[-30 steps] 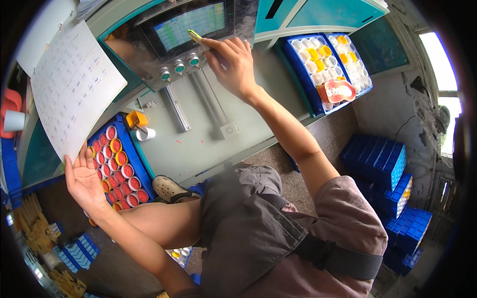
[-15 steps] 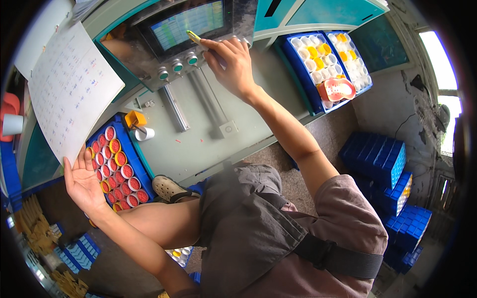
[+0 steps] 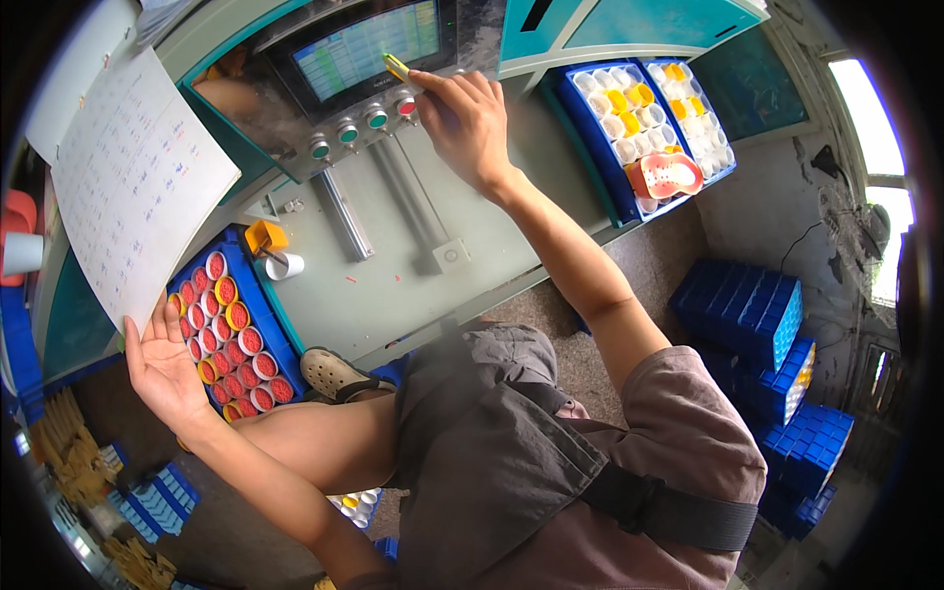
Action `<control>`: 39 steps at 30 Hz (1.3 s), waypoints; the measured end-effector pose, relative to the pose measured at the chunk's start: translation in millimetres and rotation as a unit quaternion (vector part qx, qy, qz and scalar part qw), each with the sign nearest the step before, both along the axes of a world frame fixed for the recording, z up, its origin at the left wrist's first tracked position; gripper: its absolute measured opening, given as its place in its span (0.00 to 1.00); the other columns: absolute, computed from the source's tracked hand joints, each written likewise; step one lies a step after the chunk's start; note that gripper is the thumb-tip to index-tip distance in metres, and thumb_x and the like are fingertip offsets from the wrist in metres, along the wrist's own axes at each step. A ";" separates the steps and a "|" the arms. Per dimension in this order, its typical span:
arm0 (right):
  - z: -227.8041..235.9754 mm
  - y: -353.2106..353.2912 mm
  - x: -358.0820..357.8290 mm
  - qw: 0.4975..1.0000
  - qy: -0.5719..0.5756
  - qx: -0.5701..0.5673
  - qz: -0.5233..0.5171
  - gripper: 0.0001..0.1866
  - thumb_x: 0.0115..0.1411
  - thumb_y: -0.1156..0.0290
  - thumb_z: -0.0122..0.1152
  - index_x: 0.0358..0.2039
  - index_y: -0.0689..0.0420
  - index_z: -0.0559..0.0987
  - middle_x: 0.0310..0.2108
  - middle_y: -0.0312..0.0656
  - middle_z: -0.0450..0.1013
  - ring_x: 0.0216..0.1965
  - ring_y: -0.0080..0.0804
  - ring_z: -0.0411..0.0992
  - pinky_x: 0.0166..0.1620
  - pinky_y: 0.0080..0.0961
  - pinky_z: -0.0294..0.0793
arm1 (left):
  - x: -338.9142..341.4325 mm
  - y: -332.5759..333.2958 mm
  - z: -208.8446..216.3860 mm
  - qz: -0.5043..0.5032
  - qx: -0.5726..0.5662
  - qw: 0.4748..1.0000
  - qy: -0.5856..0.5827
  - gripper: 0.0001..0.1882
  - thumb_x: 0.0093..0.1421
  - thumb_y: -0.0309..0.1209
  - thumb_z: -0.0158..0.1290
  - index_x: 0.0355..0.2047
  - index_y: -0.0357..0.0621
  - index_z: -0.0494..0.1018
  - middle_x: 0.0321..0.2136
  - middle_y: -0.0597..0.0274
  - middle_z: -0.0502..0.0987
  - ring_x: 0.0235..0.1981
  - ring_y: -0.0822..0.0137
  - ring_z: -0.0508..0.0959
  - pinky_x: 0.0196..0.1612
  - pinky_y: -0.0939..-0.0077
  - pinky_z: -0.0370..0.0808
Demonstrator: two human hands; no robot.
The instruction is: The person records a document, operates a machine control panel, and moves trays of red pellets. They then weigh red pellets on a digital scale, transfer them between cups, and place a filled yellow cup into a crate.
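Right hand stretched forward, palm-down, pinching slim yellow-green tool, display screen beyond grip; left hand palm-up, thumb spread from fingers, handwritten page above.

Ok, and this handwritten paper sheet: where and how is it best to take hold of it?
Probably pinch the handwritten paper sheet by its lower corner, coming from below, where the left hand is. It is thin, and this end looks loose, while the upper-left edge seems bound.
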State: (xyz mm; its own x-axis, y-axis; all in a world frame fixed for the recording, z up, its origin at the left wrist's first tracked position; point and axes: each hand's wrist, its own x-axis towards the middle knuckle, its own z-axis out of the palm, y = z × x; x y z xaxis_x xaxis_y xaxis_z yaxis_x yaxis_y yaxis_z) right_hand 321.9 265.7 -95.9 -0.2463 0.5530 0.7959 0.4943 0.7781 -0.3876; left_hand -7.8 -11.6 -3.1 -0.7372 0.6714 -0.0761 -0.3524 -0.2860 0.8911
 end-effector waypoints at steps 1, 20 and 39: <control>1.5 0.9 0.1 1.000 0.013 0.014 0.006 0.16 0.56 0.73 0.67 0.47 0.50 0.84 0.28 0.31 0.77 0.33 0.30 0.71 0.41 0.28 0.64 | 0.0 -0.1 -0.2 0.000 0.001 1.000 0.000 0.25 0.73 0.33 0.45 0.58 0.18 0.63 0.54 0.37 0.74 0.58 0.52 0.75 0.59 0.64 0.75; 7.5 -5.2 9.6 1.000 0.015 -0.012 0.013 0.17 0.56 0.74 0.67 0.48 0.50 0.83 0.31 0.33 0.78 0.33 0.32 0.71 0.40 0.28 0.65 | -3.2 -0.5 -3.5 0.002 0.002 1.000 0.001 0.23 0.72 0.32 0.47 0.57 0.20 0.64 0.53 0.38 0.74 0.55 0.53 0.76 0.56 0.65 0.76; 12.4 -8.2 14.1 0.999 -0.010 -0.050 0.001 0.16 0.59 0.72 0.67 0.49 0.53 0.82 0.33 0.35 0.78 0.34 0.32 0.71 0.42 0.28 0.65 | -3.3 -3.6 -5.3 -0.013 0.011 1.000 0.010 0.20 0.72 0.32 0.48 0.56 0.26 0.67 0.51 0.43 0.76 0.52 0.57 0.77 0.57 0.66 0.75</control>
State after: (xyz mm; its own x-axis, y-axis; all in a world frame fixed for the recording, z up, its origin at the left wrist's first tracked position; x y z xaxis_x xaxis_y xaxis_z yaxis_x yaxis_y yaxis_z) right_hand 336.0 257.5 -83.5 -0.2631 0.6282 0.7322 0.5008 0.7376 -0.4528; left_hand -11.1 -15.3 -8.4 -0.7205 0.6919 -0.0462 -0.3419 -0.2965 0.8917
